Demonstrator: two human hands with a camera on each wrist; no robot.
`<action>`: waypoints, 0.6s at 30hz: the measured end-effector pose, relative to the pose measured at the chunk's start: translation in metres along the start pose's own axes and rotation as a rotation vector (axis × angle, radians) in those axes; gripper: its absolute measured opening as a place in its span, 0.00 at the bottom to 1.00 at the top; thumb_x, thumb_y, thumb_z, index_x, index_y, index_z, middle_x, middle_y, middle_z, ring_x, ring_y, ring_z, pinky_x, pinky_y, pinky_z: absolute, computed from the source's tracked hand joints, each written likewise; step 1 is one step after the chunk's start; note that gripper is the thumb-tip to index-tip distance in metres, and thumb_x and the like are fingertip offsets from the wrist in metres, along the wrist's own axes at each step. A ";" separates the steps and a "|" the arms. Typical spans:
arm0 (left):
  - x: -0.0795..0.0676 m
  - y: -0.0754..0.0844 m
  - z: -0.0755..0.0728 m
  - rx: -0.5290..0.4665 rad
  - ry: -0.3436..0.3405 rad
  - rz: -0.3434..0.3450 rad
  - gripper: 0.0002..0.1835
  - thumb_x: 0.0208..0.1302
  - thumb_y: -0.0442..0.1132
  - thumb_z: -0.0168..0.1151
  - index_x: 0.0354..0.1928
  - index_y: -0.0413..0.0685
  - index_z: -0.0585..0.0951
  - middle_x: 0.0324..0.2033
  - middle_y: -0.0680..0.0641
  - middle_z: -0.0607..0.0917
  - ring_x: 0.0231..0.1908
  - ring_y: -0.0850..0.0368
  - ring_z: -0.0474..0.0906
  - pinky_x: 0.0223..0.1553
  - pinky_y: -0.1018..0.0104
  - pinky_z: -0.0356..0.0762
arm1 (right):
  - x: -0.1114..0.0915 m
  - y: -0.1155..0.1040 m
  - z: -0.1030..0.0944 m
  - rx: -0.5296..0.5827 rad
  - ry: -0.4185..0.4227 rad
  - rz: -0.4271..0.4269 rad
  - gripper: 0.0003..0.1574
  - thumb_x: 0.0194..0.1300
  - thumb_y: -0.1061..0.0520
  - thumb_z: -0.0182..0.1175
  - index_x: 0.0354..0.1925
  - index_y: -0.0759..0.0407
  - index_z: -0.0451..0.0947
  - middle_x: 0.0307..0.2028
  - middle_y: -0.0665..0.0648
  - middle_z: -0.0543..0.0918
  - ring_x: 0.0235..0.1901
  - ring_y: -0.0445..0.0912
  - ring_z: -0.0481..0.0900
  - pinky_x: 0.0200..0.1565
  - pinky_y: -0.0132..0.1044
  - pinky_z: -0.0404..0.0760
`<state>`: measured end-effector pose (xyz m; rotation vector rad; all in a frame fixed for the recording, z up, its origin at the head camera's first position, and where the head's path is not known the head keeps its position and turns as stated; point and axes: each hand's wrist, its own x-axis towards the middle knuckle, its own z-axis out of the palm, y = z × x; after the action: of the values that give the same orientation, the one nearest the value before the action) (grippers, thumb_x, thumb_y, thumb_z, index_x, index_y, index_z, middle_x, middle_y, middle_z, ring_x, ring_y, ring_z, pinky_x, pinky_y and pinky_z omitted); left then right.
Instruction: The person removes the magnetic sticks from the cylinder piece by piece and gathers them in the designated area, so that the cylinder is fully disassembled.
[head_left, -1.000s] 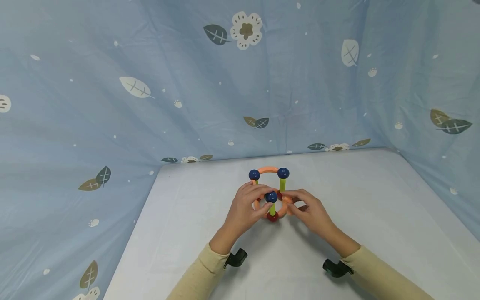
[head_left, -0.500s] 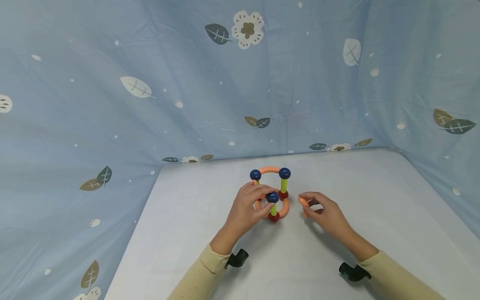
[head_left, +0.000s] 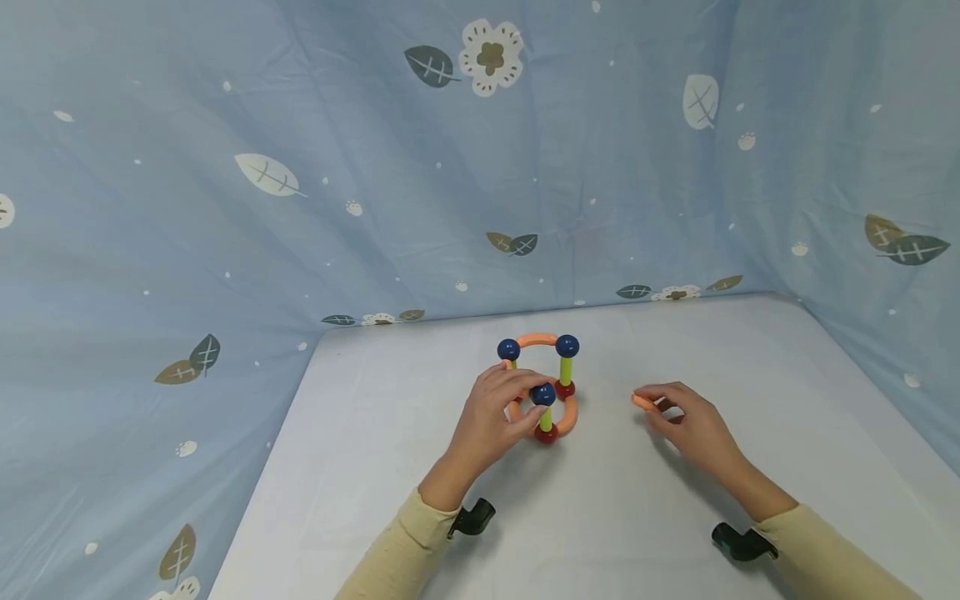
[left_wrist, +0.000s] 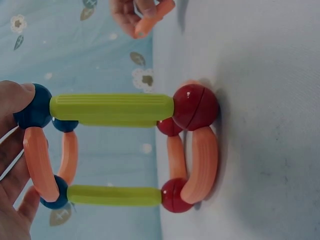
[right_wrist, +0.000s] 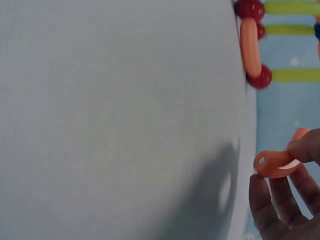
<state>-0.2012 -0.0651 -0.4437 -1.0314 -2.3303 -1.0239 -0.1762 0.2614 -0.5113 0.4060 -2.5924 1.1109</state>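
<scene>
A ball-and-rod toy frame stands on the table (head_left: 405,500), built of red balls (left_wrist: 195,107) at the bottom, upright green rods (left_wrist: 112,107) and blue balls on top, with curved orange rods (left_wrist: 205,155) linking balls at both levels. My left hand (head_left: 486,423) grips the frame's near blue ball (head_left: 543,394) between thumb and fingers, covering part of the left side. Off to the right, my right hand (head_left: 697,429) pinches a separate curved orange rod (right_wrist: 276,164), a hole showing in its end. That rod is apart from the frame, raised over the tabletop.
A blue curtain (head_left: 435,167) printed with leaves and flowers hangs behind the table and along both sides. Black camera mounts (head_left: 474,517) sit on both wrists, by the sleeve cuffs.
My right hand has drawn away from the frame to the right, carrying the curved orange rod with it. The left hand and the frame have stayed in place.
</scene>
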 end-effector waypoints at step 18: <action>0.002 0.002 -0.003 -0.022 -0.026 -0.012 0.20 0.63 0.38 0.72 0.57 0.55 0.85 0.51 0.55 0.87 0.53 0.63 0.80 0.70 0.50 0.64 | 0.001 0.025 -0.025 -0.156 -0.059 0.185 0.18 0.68 0.46 0.69 0.48 0.56 0.85 0.40 0.56 0.88 0.40 0.54 0.84 0.34 0.43 0.80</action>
<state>-0.2007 -0.0655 -0.4403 -1.0463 -2.3538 -1.0484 -0.1826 0.2965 -0.5105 0.1695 -2.7911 0.9554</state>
